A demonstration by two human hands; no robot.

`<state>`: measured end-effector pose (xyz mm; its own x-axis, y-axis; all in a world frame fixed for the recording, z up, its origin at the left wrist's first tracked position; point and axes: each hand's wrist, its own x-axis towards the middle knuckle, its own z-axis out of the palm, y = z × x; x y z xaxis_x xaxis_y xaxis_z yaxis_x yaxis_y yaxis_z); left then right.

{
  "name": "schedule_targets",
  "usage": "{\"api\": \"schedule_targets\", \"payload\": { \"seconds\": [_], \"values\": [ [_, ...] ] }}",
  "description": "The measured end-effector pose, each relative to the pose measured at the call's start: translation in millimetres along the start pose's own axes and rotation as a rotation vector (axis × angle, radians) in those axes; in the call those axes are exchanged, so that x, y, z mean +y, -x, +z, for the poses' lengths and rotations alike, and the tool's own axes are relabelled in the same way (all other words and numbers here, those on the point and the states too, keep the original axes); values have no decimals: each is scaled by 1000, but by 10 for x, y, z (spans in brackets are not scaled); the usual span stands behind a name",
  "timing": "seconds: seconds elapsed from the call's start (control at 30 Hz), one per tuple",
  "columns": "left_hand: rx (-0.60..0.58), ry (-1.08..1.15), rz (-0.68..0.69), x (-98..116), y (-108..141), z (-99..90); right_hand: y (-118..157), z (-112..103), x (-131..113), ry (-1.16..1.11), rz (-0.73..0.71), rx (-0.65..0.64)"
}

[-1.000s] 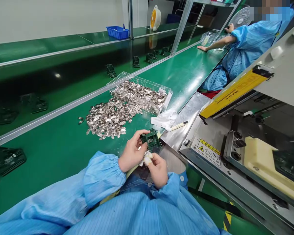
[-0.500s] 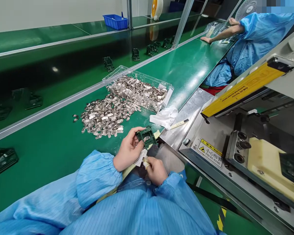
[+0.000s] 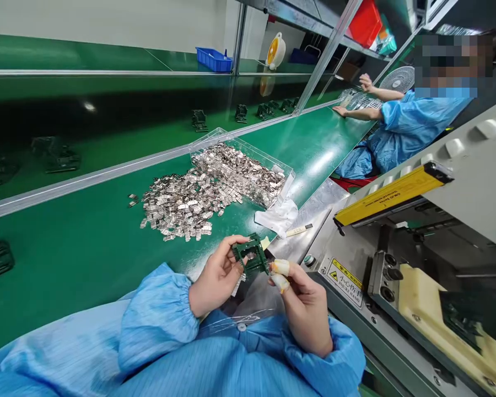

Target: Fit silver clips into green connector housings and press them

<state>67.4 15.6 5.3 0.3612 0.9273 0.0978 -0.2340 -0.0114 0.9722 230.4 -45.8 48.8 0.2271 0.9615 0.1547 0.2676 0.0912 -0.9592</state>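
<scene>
My left hand (image 3: 215, 278) grips a dark green plastic frame (image 3: 257, 267) by its left side, thumb in front and fingers behind. The frame has an opening in its middle and is tilted above the table edge. My right hand (image 3: 308, 309), with whitish finger covers on thumb and index finger, pinches at the frame's right edge. Whatever small piece lies between those fingertips is too small to make out. Under my left thumb hangs a small white textured strip (image 3: 238, 284). Beyond my hands lies a heap of small silvery metal pieces (image 3: 182, 207).
A clear plastic tray (image 3: 288, 181) holds more metal pieces. White crumpled cloth (image 3: 278, 216) and a marker pen (image 3: 300, 230) lie by the metal plate. At right stands a machine with a warning label (image 3: 345, 282). Several green frames (image 3: 199, 120) sit behind the rail. A co-worker (image 3: 409, 124) sits farther along.
My right hand has risen from below the frame to its right edge. My left hand keeps hold of the frame. The view has tilted up, and the co-worker's far hand is raised.
</scene>
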Motion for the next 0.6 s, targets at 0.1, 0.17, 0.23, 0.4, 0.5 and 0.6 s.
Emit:
{"api": "schedule_targets", "payload": {
  "seconds": [0.1, 0.17, 0.23, 0.4, 0.5, 0.6],
  "values": [
    [-2, 21, 1, 7, 9, 22, -44, 144, 17, 0, -33, 59],
    [2, 27, -12, 10, 9, 32, -45, 217, 51, 39, -65, 96],
    [6, 32, -12, 14, 8, 39, -38, 265, 74, 120, -122, 128],
    [-26, -28, 31, 23, 35, 27, -31, 342, 64, 251, -223, 168],
    [-68, -78, 28, 26, 63, 6, -34, 388, 57, 263, -233, 169],
    [-71, -135, 27, 24, 80, -11, -47, 416, 59, 246, -190, 178]
  ]
}}
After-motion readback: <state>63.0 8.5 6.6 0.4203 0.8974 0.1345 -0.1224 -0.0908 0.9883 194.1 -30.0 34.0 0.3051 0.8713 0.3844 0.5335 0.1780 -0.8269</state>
